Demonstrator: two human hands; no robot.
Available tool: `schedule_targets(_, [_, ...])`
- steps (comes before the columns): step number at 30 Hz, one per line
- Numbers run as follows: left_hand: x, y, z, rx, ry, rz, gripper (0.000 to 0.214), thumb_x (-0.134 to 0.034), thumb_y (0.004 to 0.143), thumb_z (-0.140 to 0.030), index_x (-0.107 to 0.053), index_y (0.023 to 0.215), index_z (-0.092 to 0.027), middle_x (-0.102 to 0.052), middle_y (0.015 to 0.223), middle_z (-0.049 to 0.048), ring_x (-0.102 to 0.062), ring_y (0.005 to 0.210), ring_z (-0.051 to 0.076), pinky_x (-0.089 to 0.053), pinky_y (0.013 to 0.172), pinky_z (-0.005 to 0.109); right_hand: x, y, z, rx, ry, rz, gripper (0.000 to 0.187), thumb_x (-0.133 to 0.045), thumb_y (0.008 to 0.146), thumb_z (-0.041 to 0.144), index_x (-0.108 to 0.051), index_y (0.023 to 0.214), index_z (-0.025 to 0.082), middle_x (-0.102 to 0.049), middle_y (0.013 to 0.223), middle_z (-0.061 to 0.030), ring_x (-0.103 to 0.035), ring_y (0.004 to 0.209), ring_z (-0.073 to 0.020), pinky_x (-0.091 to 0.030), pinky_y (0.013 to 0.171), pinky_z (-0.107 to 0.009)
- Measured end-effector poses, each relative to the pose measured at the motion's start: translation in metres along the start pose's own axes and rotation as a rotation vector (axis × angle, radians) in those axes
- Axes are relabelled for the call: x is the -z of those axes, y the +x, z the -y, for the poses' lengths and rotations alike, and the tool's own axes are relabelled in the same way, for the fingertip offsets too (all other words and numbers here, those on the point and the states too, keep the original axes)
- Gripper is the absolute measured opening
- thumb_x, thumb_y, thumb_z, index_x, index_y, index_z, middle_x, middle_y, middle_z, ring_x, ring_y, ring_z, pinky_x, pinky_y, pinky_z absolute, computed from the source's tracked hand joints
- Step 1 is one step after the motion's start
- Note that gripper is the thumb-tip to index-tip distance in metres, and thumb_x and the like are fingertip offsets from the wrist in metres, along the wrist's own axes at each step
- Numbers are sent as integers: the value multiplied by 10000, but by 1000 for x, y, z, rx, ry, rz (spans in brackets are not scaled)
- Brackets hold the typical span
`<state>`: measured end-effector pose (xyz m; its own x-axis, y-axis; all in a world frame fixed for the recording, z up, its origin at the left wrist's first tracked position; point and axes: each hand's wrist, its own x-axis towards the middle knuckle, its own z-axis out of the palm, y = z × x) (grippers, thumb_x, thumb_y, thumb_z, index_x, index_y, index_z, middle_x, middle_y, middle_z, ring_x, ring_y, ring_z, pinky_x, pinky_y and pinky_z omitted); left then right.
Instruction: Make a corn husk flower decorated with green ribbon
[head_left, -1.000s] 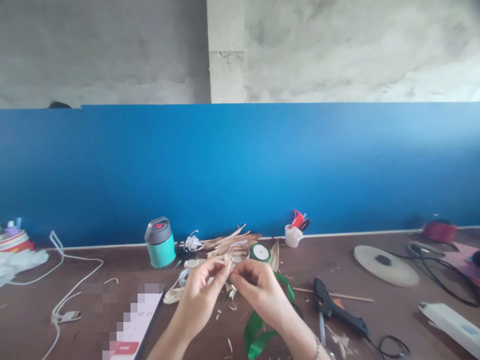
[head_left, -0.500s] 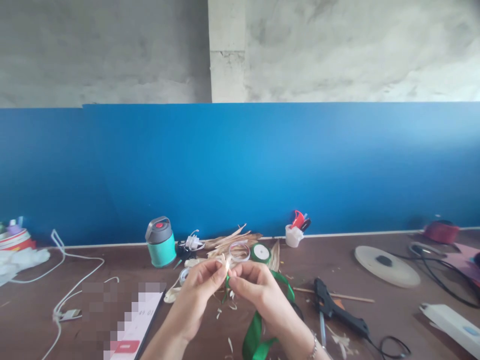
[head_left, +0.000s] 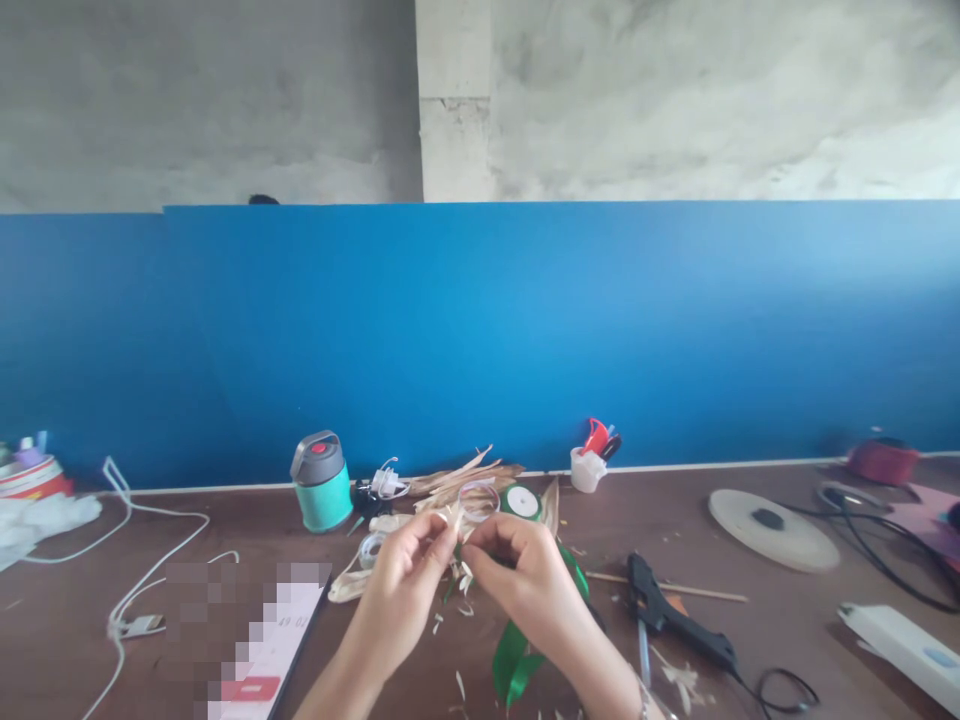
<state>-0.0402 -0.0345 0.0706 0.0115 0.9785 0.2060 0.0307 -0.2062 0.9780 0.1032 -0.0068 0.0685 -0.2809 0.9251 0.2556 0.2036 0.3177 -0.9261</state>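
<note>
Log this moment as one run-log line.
left hand: pinching pale strip | right hand: close beside it, grip unclear | green ribbon: near right hand | glue gun: on table, right of hands

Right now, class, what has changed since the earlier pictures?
A dark shape above the blue partition has reappeared, farther right. The green ribbon loop looks narrower. The left hand keeps its grip on the pale strip, the right hand close beside it; glue gun and green spool stayed put.
</note>
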Motion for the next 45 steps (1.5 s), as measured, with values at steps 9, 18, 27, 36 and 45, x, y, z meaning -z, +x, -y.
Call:
schedule_targets(9, [-3, 0, 4, -2, 3, 38, 325, -568, 808, -484, -623, 790, -164, -569, 699, 7, -499, 705, 170, -390, 647, 232, 11, -2, 5, -41, 11, 92, 101, -588, 724, 213, -585, 638, 161, -533, 552, 27, -417, 485, -88, -309, 450, -205])
schedule_targets(18, [-1, 2, 9, 93, -154, -1, 304, -654, 748, -467, -620, 728, -165, -546, 694, -3, -462, 705, 147, -362, 655, 230, 10, 7, -6, -137, 263, 165, 200, -700, 674, 318, -622, 626, 140, -526, 532, 29, -386, 476, -73, -284, 444, -198])
schedule_targets(27, [1, 4, 5, 93, -257, 45, 315, -681, 742, -423, -592, 608, -153, -538, 623, -4, -461, 633, 128, -356, 623, 239, 5, 5, -5, -158, 418, 148, 345, -791, 578, 445, -650, 609, 132, -541, 526, 27, -373, 478, -70, -271, 464, -208])
schedule_targets(36, [-7, 3, 4, 116, -357, -41, 277, -712, 716, -397, -684, 854, -159, -653, 758, 37, -559, 695, 159, -424, 659, 263, 0, 4, 3, -104, 472, 10, 290, -730, 619, 382, -573, 555, 148, -493, 497, 36, -361, 474, -75, -275, 470, -210])
schedule_targets(45, [-19, -9, 12, -245, 323, -401, 101, -732, 692, -304, -680, 729, -225, -692, 741, 45, -614, 732, 240, -427, 693, 311, -6, 3, -4, -28, 323, -201, 176, -651, 690, 298, -611, 605, 149, -548, 527, 13, -437, 476, -101, -346, 462, -218])
